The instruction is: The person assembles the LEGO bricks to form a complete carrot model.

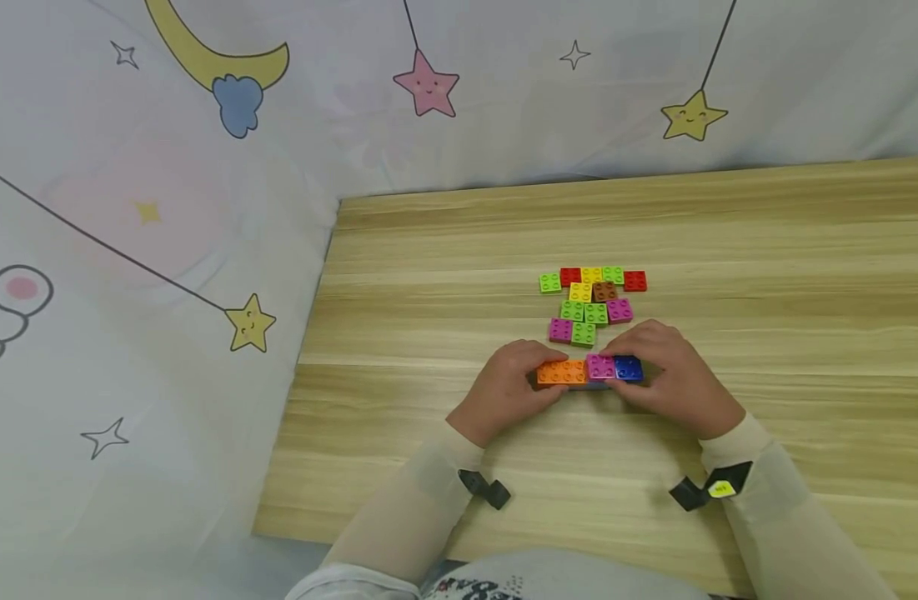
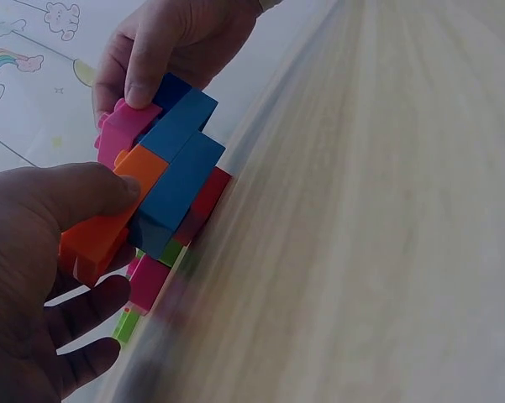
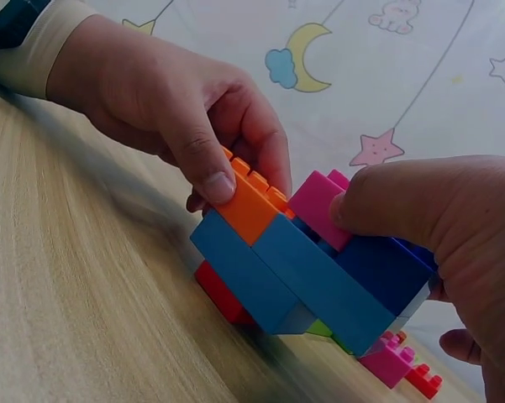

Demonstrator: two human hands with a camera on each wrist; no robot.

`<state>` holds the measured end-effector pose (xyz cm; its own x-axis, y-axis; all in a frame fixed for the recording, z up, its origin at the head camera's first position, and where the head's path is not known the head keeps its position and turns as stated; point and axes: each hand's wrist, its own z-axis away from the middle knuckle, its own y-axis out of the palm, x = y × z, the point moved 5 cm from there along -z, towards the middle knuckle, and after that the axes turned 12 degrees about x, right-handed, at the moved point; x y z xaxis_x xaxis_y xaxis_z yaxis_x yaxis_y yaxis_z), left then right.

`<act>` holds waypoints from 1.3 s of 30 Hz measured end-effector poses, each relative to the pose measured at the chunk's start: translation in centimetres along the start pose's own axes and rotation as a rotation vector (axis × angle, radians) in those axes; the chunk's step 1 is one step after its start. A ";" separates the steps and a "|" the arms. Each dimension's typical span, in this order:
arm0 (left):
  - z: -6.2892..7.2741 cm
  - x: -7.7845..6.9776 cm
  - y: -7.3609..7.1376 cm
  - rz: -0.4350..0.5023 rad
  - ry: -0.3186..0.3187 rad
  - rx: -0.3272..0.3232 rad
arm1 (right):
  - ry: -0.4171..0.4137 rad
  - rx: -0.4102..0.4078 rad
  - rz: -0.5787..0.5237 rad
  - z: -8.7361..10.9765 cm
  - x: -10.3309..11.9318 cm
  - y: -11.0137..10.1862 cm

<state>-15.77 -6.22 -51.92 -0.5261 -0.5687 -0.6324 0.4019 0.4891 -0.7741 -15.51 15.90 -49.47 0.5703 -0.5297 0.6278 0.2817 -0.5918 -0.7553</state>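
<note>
Toy building bricks are joined into a stack between both hands, near the middle of the table. My left hand (image 1: 507,385) pinches the long orange brick (image 1: 562,372) at the stack's left end, thumb on the near side. On the right, my right hand (image 1: 676,379) pinches the pink brick (image 1: 600,367), which sits beside a dark blue brick (image 1: 628,368). Beneath these run lighter blue bricks (image 3: 319,273), set in two stepped pieces. A red brick (image 3: 223,292) shows under the blue ones in the right wrist view; whether it is joined cannot be told.
Just beyond the stack, several small square bricks lie in uneven rows on the wooden table (image 1: 428,275): lime green (image 1: 573,311), red (image 1: 634,281), yellow (image 1: 580,292), brown (image 1: 604,291) and pink (image 1: 560,330). A printed white cloth (image 1: 504,125) hangs behind the table and along its left.
</note>
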 end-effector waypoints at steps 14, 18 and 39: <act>-0.2 -0.2 -0.7 0.028 -0.026 0.015 | -0.050 -0.019 0.033 -0.7 0.8 0.1; -0.2 -0.2 -0.8 0.026 -0.028 0.015 | -0.052 -0.021 0.029 -0.9 0.8 0.1; 0.0 0.1 0.0 0.027 -0.019 0.017 | 0.095 0.045 -0.075 0.3 -0.5 1.2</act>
<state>-15.82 -6.28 -52.00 -0.5007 -0.5675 -0.6537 0.4290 0.4932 -0.7568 -15.26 15.66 -50.75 0.4715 -0.5413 0.6962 0.3561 -0.6054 -0.7118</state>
